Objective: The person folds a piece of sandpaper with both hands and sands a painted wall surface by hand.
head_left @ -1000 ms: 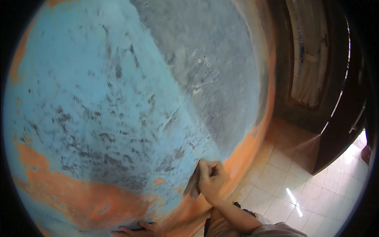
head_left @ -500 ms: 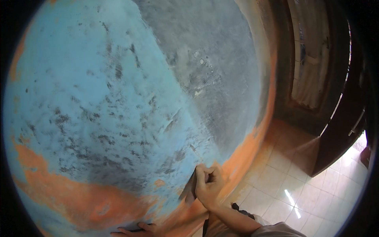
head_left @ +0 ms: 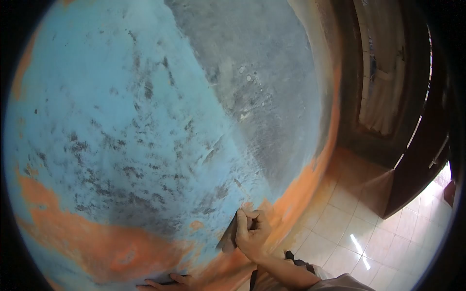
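A large wall fills the left and middle of the view, light blue with dark scuffs, a grey area at the upper right and orange patches below. Low on its blue and orange part, my right hand is closed against the surface, fingers curled together. Whatever it may hold is too small or hidden to name; a dark shadow falls on the wall beside it. At the bottom edge my left hand rests on the orange part with its fingers spread, partly cut off by the frame.
Pale floor tiles lie at the lower right. A dark brown door or panel stands beyond them. Farther up on the right is a framed opening with pale cloth. My clothing shows at the bottom.
My right hand has moved down and slightly left along the wall, still closed. My left hand stays in nearly the same place.
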Demonstrator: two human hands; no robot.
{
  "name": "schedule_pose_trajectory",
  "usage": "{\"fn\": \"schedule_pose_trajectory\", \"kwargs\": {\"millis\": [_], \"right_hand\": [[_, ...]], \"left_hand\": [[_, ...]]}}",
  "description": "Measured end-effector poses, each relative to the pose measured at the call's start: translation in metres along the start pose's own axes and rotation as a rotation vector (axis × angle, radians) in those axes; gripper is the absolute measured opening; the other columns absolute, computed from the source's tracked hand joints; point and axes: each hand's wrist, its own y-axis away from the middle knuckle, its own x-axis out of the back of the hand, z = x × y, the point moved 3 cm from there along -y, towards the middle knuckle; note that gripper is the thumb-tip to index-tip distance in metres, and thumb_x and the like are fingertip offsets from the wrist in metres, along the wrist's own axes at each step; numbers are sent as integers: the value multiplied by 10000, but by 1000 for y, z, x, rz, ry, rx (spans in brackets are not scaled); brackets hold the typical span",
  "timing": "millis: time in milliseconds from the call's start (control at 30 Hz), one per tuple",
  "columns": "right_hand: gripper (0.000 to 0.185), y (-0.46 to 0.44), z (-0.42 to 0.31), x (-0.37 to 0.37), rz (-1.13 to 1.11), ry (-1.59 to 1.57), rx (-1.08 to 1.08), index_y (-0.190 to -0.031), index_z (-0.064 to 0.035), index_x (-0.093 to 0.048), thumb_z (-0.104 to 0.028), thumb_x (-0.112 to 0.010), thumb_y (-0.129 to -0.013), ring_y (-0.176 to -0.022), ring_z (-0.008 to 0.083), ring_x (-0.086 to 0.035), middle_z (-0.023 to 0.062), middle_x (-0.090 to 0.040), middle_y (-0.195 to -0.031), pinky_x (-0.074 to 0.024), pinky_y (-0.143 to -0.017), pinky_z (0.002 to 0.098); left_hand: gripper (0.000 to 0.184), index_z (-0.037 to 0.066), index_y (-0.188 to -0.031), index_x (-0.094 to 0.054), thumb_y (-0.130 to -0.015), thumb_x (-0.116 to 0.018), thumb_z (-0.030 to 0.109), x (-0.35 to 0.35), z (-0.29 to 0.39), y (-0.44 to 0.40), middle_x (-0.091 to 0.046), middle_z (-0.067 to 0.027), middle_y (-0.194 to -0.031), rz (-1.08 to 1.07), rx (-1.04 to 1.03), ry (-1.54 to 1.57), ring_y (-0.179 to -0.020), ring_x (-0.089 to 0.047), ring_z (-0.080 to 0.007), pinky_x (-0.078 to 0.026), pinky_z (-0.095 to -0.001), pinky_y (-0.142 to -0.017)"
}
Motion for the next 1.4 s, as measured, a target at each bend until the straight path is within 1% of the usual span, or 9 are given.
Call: {"fn": "schedule_pose_trajectory", "kwargs": {"millis": [167,500,700,900,967,1000,1167,1233,1400], "right_hand": [[189,-3,2,-3,75,-94,-135,-782,-30,-519,-14,-677,-885,-663,58,-437,15,-504,-759,-353,-559,230],[127,-7,-6,-3,144,31,73,-821,-3,-567,-14,-680,-880,-626,53,-451,-11,-526,-698,-367,-552,214],[119,-16,-4,0,123,-98,-125,-812,-10,-580,11,-683,-867,-642,46,-456,0,-553,-713,-379,-581,202],[114,-15,-10,5,0,1,-7,-832,4,-589,-21,-688,-881,-682,69,-508,32,-599,-730,-412,-613,219],[111,-21,-9,3,121,-145,-268,-829,0,-587,-7,-689,-871,-679,62,-506,33,-600,-737,-405,-608,214],[111,-9,11,0,120,-11,-17,-835,-2,-589,-10,-692,-872,-669,48,-500,21,-597,-735,-400,-597,208],[120,-9,-17,2,51,-118,-29,-820,2,-589,-24,-690,-880,-665,48,-510,25,-604,-728,-403,-589,208],[125,-18,-9,1,93,-245,-308,-816,-5,-595,-4,-716,-848,-668,53,-518,28,-601,-723,-408,-598,207],[77,-2,-24,1,18,-137,57,-844,12,-606,-4,-673,-880,-675,77,-552,45,-606,-727,-447,-629,218]], "left_hand": [[717,43,-1516,-277,-988,-437,502,3,-15,7,-127,-303,-1575,-45,-6,-28,-1445,-140,-496,-82,-674,-1119],[726,39,-1515,-278,-984,-454,502,-1,-8,6,-135,-308,-1570,-2,-34,-4,-1442,-144,-497,-66,-679,-1114],[736,39,-1514,-277,-980,-456,514,2,-9,1,-124,-307,-1572,-1,-36,16,-1441,-137,-501,-79,-680,-1113],[747,35,-1516,-260,-983,-438,528,-4,-7,2,-122,-309,-1570,5,-38,30,-1434,-148,-509,-115,-681,-1108],[746,35,-1517,-254,-985,-437,524,1,-12,2,-124,-309,-1570,42,-47,49,-1433,-152,-509,-124,-681,-1107],[740,34,-1515,-261,-985,-443,517,1,-13,3,-123,-310,-1570,9,-53,12,-1433,-152,-508,-126,-680,-1108],[720,29,-1505,-294,-986,-449,504,-1,-10,4,-133,-311,-1567,9,-39,45,-1435,-158,-504,-125,-674,-1112],[714,27,-1498,-316,-986,-450,504,1,-14,2,-146,-310,-1565,24,-54,13,-1436,-168,-498,-117,-670,-1115],[712,26,-1500,-313,-986,-447,501,0,-4,0,-144,-310,-1566,-2,-44,-6,-1438,-168,-496,-104,-669,-1118]]}}
